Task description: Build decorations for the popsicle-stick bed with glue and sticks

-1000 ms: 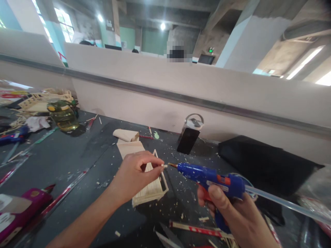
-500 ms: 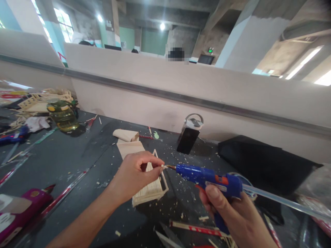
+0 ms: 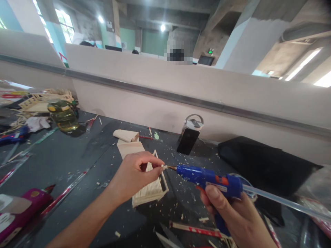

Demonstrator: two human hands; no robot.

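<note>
Between thumb and fingertips, my left hand (image 3: 138,174) pinches a short piece of wooden stick (image 3: 163,167). My right hand (image 3: 232,210) is wrapped round a blue hot glue gun (image 3: 198,174), fingers at its trigger and handle. The gun's metal nozzle points left and meets the end of the stick piece, or nearly so. A clear glue stick (image 3: 279,197) juts from the gun's back. Under my left hand lies a small frame of pale wooden sticks (image 3: 151,197), partly covered by the hand.
A phone (image 3: 188,140) leans on a handled bottle (image 3: 194,123) by the partition. Scissors (image 3: 168,237) and a red-wrapped stick bundle (image 3: 195,228) lie at the front. Left are a purple tool (image 3: 23,213) and a yellowish bottle (image 3: 63,117); right, a black cloth (image 3: 261,162).
The glue gun has moved slightly left, bringing its nozzle up to the stick piece. My right fingers have shifted at the trigger. My left hand has stayed almost still.
</note>
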